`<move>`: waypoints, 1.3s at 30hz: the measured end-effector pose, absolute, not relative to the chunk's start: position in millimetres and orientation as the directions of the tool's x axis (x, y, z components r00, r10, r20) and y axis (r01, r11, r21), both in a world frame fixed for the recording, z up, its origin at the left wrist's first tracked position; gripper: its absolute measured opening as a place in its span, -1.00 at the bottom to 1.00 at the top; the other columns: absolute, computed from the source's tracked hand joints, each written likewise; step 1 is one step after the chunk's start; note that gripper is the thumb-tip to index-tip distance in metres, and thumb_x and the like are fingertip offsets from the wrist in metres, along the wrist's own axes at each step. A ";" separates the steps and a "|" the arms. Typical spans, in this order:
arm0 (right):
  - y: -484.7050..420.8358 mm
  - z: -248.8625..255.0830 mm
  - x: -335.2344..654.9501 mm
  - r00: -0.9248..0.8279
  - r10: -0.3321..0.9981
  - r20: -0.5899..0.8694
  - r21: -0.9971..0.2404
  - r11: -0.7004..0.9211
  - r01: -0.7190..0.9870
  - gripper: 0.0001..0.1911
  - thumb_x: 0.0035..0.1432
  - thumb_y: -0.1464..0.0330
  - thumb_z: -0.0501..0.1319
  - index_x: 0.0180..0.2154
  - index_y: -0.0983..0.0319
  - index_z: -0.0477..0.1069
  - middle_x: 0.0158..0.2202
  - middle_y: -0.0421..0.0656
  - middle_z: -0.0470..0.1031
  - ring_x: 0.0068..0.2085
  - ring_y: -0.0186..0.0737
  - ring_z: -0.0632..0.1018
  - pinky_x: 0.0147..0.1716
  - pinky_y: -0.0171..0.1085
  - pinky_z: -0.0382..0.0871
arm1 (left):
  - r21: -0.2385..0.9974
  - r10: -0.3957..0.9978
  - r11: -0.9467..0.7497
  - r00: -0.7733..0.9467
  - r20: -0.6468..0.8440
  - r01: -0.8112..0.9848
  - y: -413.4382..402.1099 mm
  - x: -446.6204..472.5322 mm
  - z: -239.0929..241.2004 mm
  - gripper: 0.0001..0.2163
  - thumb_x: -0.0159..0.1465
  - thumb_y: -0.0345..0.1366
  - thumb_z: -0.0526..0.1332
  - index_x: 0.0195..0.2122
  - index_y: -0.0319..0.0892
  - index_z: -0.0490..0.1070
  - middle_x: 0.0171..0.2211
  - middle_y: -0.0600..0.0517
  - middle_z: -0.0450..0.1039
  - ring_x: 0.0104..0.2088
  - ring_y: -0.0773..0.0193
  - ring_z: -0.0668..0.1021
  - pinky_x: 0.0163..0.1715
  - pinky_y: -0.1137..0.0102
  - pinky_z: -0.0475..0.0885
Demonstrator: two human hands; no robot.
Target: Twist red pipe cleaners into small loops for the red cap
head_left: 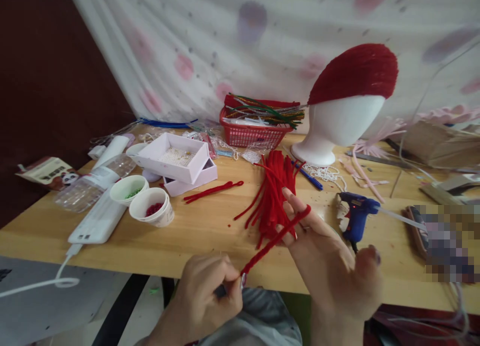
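My left hand [212, 283] pinches one end of a red pipe cleaner [264, 248] between thumb and fingers. The stem slants up to the right and looks doubled and twisted, its far end lying across the fingers of my right hand [330, 261]. That hand is open, palm up, fingers stretched and thumb apart. Behind it a thick bundle of red pipe cleaners [275, 191] lies on the wooden table [210, 236]. To the left are a few folded red pipe cleaners [212, 191] with looped ends.
A white mannequin head [326, 121] wears a red cap [358, 73] behind a blue glue gun [356, 213]. At the back stands a red basket [255, 136] of pipe cleaners. Leftward are a white box [195, 163] of beads, paper cups [163, 216], a power strip [99, 221] and a bottle [80, 193].
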State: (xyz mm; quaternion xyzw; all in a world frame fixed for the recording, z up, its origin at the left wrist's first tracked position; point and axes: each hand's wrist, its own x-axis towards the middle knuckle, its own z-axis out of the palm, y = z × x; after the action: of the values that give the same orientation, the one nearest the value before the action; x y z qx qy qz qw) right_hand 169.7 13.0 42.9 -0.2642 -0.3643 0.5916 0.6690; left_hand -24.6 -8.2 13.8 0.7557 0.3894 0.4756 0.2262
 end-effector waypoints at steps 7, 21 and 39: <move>16.0 33.1 176.4 0.013 0.998 0.054 -0.719 0.048 -0.693 -0.14 0.05 -0.27 0.02 -0.08 0.29 0.62 0.24 0.08 0.42 0.36 0.25 0.18 0.20 0.13 0.25 | -0.069 0.391 -0.764 0.547 0.740 0.641 -11.5 -46.1 41.8 -0.85 0.24 -0.59 0.18 -0.37 -0.21 0.41 -0.60 0.11 0.49 -0.58 0.35 0.52 -0.53 0.41 0.38; 22.4 25.7 174.7 0.048 0.988 0.149 -0.748 0.144 -0.648 -0.60 0.17 0.17 0.23 -0.03 0.21 0.59 0.18 -0.03 0.50 0.16 -0.05 0.48 0.04 -0.19 0.45 | 0.945 0.959 -0.181 0.263 0.108 0.272 2.9 -29.0 8.9 -0.76 0.40 -0.24 0.04 -0.41 -0.13 0.33 -0.50 0.10 0.44 -0.45 0.35 0.55 -0.38 0.49 0.44; 14.1 23.7 153.3 0.275 0.961 0.016 -0.863 0.152 -0.482 -0.55 0.07 0.31 0.45 0.03 -0.03 0.53 -0.23 -0.21 0.73 -0.15 -0.26 0.69 -0.05 -0.30 0.47 | 0.961 0.823 0.271 0.531 -0.203 -0.054 -0.3 9.2 22.2 -0.45 0.33 0.16 0.02 -0.21 -0.26 0.53 -0.70 0.10 0.35 -0.68 0.39 0.37 -0.60 0.50 0.33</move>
State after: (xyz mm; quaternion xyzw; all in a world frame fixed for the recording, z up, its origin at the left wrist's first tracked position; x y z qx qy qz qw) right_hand 153.3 14.1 23.7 -0.3930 -0.3048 0.5190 0.6952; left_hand 9.2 -0.3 22.2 0.5174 0.3714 0.3108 0.7055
